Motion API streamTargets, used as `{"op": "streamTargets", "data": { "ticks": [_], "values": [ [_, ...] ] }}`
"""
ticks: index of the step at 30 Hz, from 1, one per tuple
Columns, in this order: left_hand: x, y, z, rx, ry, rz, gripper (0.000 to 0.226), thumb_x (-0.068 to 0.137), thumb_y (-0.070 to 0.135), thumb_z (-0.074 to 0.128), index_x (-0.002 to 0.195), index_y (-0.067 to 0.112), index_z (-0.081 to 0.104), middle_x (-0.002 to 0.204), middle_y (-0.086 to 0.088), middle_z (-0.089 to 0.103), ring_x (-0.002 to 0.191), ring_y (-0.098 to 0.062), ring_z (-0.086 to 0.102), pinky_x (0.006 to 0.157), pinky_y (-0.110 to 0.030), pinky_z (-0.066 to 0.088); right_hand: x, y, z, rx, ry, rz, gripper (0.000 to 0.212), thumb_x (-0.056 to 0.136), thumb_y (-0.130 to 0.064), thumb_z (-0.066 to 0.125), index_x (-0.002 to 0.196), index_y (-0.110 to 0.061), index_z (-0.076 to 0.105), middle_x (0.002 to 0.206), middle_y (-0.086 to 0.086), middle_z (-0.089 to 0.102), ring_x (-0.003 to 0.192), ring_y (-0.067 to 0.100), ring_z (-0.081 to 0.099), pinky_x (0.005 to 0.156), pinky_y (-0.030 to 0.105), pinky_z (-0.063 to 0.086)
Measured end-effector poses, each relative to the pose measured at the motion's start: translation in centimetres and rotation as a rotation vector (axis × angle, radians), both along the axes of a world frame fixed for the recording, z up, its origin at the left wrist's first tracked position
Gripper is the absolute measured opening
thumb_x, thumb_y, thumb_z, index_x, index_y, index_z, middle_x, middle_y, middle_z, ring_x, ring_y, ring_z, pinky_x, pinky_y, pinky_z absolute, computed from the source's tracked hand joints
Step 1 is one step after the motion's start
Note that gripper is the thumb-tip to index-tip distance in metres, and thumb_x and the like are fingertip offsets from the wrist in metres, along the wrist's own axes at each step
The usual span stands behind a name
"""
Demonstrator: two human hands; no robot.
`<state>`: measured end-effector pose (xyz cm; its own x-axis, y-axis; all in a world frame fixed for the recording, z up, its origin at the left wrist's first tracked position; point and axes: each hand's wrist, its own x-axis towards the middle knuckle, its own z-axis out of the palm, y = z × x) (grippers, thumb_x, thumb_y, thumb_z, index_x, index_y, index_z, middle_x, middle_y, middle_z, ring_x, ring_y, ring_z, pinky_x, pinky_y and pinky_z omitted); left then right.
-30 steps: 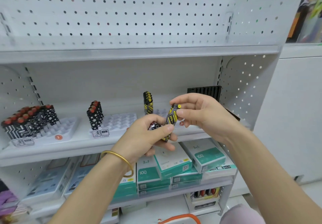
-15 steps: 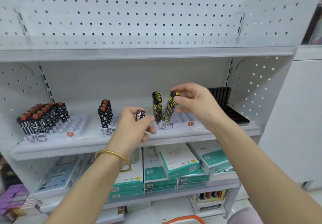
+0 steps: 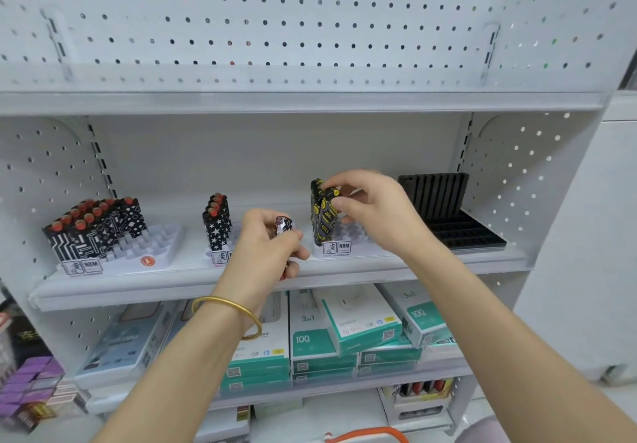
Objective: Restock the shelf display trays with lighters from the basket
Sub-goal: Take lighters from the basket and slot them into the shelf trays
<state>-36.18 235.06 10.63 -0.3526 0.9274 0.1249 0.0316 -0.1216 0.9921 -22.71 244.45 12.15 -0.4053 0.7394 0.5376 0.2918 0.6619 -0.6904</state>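
Lighter [image 3: 326, 217] in yellow and black is being pinched at its top by the right hand [image 3: 370, 210], tilting beside one already standing in the third tray [image 3: 355, 236] on the shelf [image 3: 172, 279]. Pushed in while leaning, it could miss its slot or topple its neighbour. Left hand [image 3: 267, 246] is waiting lower, fingers curling around spare lighters [image 3: 283, 226], wrist bent upward before the shelf edge.

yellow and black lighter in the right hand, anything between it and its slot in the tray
Nothing visible blocks it. The right hand holds the yellow-and-black lighter at the white tray, beside the lighter already standing there.
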Motion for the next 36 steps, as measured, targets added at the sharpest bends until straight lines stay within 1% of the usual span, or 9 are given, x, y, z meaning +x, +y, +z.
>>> {"op": "streamTargets", "data": {
  "ticks": [7, 10, 14, 17, 20, 24, 28, 30, 36],
  "values": [
    [-0.2, -0.2, -0.3, 0.032, -0.001, -0.034, 0.021, 0.087, -0.006, 0.053, 0.099, 0.011, 0.055, 0.081, -0.008, 0.061, 0.052, -0.014, 0.051, 0.061, -0.029, 0.040, -0.3, -0.1, 0.4, 0.125, -0.174, -0.042, 0.026, 0.088, -0.006, 0.060, 0.109, -0.016, 0.069, 0.092, 0.006, 0.050, 0.077, 0.024, 0.061, 0.078, 0.035, 0.053],
    [-0.3, -0.2, -0.3, 0.062, -0.037, -0.062, 0.023, 0.088, -0.004, 0.055, 0.107, 0.008, 0.059, 0.081, -0.002, 0.066, 0.061, -0.012, 0.060, 0.068, -0.031, 0.048, -0.3, -0.5, -0.4, 0.351, -0.343, -0.139, 0.032, 0.093, -0.013, 0.054, 0.122, -0.022, 0.062, 0.099, 0.009, 0.050, 0.085, 0.028, 0.056, 0.078, 0.038, 0.048],
    [-0.2, -0.7, -0.1, 0.089, -0.151, -0.160, 0.025, 0.091, -0.003, 0.052, 0.110, 0.010, 0.059, 0.093, -0.006, 0.069, 0.073, -0.010, 0.067, 0.061, -0.023, 0.057, 0.0, -1.3, -1.2, 0.459, -0.457, -0.223, 0.042, 0.095, -0.016, 0.047, 0.135, -0.031, 0.047, 0.104, 0.005, 0.046, 0.083, 0.027, 0.053, 0.069, 0.038, 0.048],
    [0.0, -0.9, 0.0, 0.104, -0.215, -0.211, 0.031, 0.092, -0.004, 0.049, 0.119, 0.012, 0.050, 0.096, -0.009, 0.072, 0.072, -0.014, 0.067, 0.055, -0.023, 0.054, 0.5, -1.7, -0.9, 0.339, -0.235, -0.193, 0.045, 0.093, -0.013, 0.052, 0.133, -0.031, 0.047, 0.100, -0.002, 0.047, 0.080, 0.018, 0.054, 0.072, 0.036, 0.049],
    [0.6, -0.8, 0.4, 0.098, -0.239, -0.275, 0.036, 0.092, -0.010, 0.043, 0.121, 0.012, 0.044, 0.096, -0.013, 0.072, 0.070, -0.017, 0.065, 0.051, -0.023, 0.047, 1.1, -2.9, -0.1, 0.065, 0.035, -0.012, 0.029, 0.091, -0.015, 0.056, 0.117, -0.026, 0.063, 0.094, -0.001, 0.055, 0.073, 0.011, 0.059, 0.066, 0.030, 0.053],
    [1.6, -0.8, 0.6, 0.096, -0.151, -0.330, 0.043, 0.089, -0.014, 0.044, 0.123, 0.011, 0.040, 0.102, -0.016, 0.066, 0.074, -0.019, 0.067, 0.054, -0.024, 0.049, 2.6, -3.8, 0.1, -0.039, -0.019, 0.104, 0.019, 0.084, -0.015, 0.067, 0.097, -0.029, 0.071, 0.084, -0.007, 0.064, 0.073, 0.001, 0.058, 0.064, 0.015, 0.047],
    [2.0, -0.7, 0.3, 0.155, -0.064, -0.236, 0.029, 0.088, -0.014, 0.050, 0.111, 0.004, 0.049, 0.097, -0.010, 0.063, 0.082, -0.020, 0.070, 0.071, -0.025, 0.057, 4.7, -3.4, -0.3, -0.232, 0.188, 0.078, 0.013, 0.081, -0.007, 0.069, 0.082, -0.020, 0.069, 0.072, -0.007, 0.066, 0.064, 0.007, 0.057, 0.063, 0.029, 0.049],
    [2.0, -0.8, 0.3, 0.171, -0.020, -0.208, 0.025, 0.088, -0.012, 0.052, 0.108, 0.003, 0.053, 0.091, -0.007, 0.064, 0.078, -0.019, 0.070, 0.071, -0.024, 0.058, 5.0, -3.5, -0.6, -0.261, 0.185, 0.086, 0.012, 0.081, -0.006, 0.068, 0.081, -0.018, 0.068, 0.072, -0.006, 0.065, 0.067, 0.010, 0.059, 0.064, 0.030, 0.052],
    [0.7, -2.2, 0.4, 0.221, 0.123, -0.123, 0.028, 0.086, -0.010, 0.056, 0.099, 0.014, 0.060, 0.092, -0.008, 0.067, 0.072, -0.011, 0.068, 0.061, -0.020, 0.054, 2.2, -5.3, 0.3, -0.077, -0.042, 0.131, 0.021, 0.079, -0.005, 0.070, 0.091, -0.022, 0.067, 0.084, -0.005, 0.071, 0.078, 0.009, 0.066, 0.076, 0.023, 0.053]
  ]
}}
